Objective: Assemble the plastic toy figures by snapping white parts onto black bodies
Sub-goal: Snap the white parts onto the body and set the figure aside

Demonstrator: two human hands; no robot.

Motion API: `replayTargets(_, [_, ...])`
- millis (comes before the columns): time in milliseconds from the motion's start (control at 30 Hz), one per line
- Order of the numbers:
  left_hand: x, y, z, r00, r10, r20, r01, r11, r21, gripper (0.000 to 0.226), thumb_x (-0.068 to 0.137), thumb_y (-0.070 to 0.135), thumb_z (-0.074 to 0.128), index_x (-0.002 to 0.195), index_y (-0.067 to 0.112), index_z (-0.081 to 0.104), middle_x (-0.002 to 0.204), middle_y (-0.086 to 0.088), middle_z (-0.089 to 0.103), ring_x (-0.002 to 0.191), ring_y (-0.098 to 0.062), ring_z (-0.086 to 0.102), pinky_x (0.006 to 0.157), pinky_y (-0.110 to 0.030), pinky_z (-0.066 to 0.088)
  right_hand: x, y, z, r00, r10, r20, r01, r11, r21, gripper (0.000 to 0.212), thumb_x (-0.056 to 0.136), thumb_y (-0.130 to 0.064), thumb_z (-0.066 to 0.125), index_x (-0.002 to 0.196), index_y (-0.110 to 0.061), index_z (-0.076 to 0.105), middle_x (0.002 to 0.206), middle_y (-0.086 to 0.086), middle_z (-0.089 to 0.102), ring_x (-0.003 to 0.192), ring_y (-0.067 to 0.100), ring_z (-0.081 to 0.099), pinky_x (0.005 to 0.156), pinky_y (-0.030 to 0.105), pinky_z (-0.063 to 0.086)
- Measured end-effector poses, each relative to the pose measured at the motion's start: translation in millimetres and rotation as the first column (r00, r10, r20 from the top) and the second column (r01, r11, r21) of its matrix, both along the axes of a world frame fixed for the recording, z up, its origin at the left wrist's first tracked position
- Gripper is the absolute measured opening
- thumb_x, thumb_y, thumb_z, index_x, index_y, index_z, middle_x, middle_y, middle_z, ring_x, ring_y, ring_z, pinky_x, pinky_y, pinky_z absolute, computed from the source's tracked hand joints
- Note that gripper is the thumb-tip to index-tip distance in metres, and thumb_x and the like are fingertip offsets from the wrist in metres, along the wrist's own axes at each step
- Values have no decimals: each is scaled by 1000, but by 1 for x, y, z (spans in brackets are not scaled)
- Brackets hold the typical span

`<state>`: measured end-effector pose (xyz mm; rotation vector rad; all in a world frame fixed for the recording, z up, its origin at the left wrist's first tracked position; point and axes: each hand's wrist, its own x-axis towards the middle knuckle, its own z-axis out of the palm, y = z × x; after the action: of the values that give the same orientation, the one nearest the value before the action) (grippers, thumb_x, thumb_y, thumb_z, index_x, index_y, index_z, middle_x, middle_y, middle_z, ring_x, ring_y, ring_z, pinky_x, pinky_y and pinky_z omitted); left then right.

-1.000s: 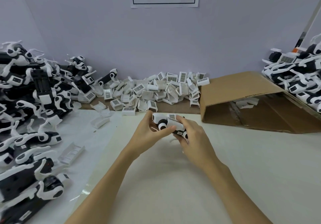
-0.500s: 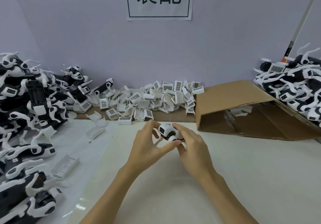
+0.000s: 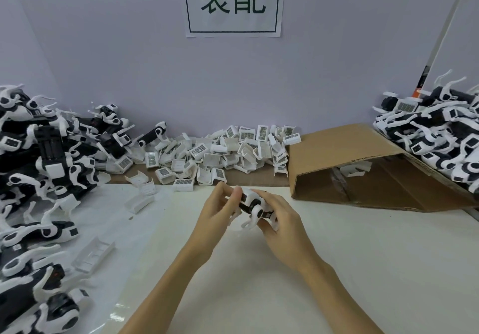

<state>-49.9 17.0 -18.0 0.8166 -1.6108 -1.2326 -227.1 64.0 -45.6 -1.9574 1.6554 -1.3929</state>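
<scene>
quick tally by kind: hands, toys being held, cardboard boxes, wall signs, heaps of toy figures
bare hands: 2, left and right
black-and-white plastic toy figure held in both hands: 1
brown cardboard box on its side: 1
white paper wall sign: 1
heaps of toy figures: 2, left and right
total: 7

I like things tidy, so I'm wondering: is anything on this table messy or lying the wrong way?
Yes. The cardboard box lies tipped on its side, its opening toward the table, with a few white parts inside. Loose white clips lie heaped against the wall, and some strays are scattered on the white sheet.
</scene>
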Motion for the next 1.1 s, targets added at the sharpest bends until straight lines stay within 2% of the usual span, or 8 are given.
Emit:
replayTargets(267, [5, -9, -3, 998, 54, 23, -55, 998, 26, 38, 75, 64, 80, 96, 32, 77, 97, 2, 80, 89, -9, 76, 71, -16, 54, 6, 1, -3, 999, -2, 44, -2, 995, 95, 61, 92, -40, 78, 147, -46, 52, 118, -13, 48, 117, 4, 53, 94, 17, 50])
replayTargets(433, [19, -20, -3, 992, 129, 1, -128, 986, 109, 40, 83, 72, 73, 85, 33, 81, 84, -5, 80, 77, -9, 74, 78, -30, 46, 0, 4, 14, 893, 155, 422, -297, 909, 294, 42, 92, -39, 78, 131, -35, 63, 113, -3, 71, 102, 22, 74, 85, 50, 63])
replayTargets(600, [14, -27, -9, 994, 109, -31, -95, 952, 290, 90, 83, 94, 45, 124, 22, 79, 119, -8, 78, 114, -22, 70, 104, -44, 47, -9, 0, 37, 851, 104, 515, -349, 844, 406, 48, 94, -48, 74, 126, -13, 64, 102, 12, 68, 88, 28, 76, 83, 47, 64])
replayTargets(733, [20, -32, -8, 848, 99, -521, 178, 873, 454, 89, 93, 81, 37, 144, 15, 66, 133, -20, 72, 122, -39, 69, 106, -58, 48, -55, -16, 96, 291, 120, 949, -460, 887, 28, 34, 95, -32, 69, 120, -8, 71, 98, 14, 60, 74, 21, 67, 76, 38, 65])
replayTargets(833, [24, -36, -11, 833, 119, -540, 141, 898, 416, 81, 102, 75, 34, 128, 10, 77, 116, -16, 75, 97, -31, 71, 90, -46, 49, -110, -25, 143, -25, 286, 958, -268, 921, -282, 78, 96, -56, 63, 149, -2, 45, 119, 25, 65, 103, 35, 72, 95, 46, 60])
replayTargets(933, [24, -39, -13, 854, 161, -494, 75, 902, 425, 76, 106, 67, 37, 118, 4, 79, 99, -13, 72, 85, -28, 65, 81, -41, 47, -133, -29, 147, 73, 250, 966, -419, 886, -198, 116, 78, -78, 69, 153, -2, 24, 144, 37, 53, 130, 52, 58, 106, 62, 50])
replayTargets(1000, [24, -42, -16, 872, 203, -446, 8, 904, 427, 71, 108, 61, 40, 115, 1, 77, 94, -13, 70, 81, -27, 63, 76, -39, 48, -118, -30, 122, 231, 180, 956, -546, 837, -25, 100, 85, -73, 68, 156, -12, 34, 144, 29, 58, 132, 44, 60, 97, 56, 56])
replayTargets(1100, [20, -44, -21, 914, 230, -334, -86, 915, 395, 64, 110, 55, 41, 105, 2, 78, 90, -11, 69, 76, -24, 62, 71, -36, 49, -77, -28, 64, 257, 105, 961, -663, 743, 96, 73, 96, -61, 64, 147, -8, 57, 139, 20, 64, 120, 34, 68, 94, 46, 58])
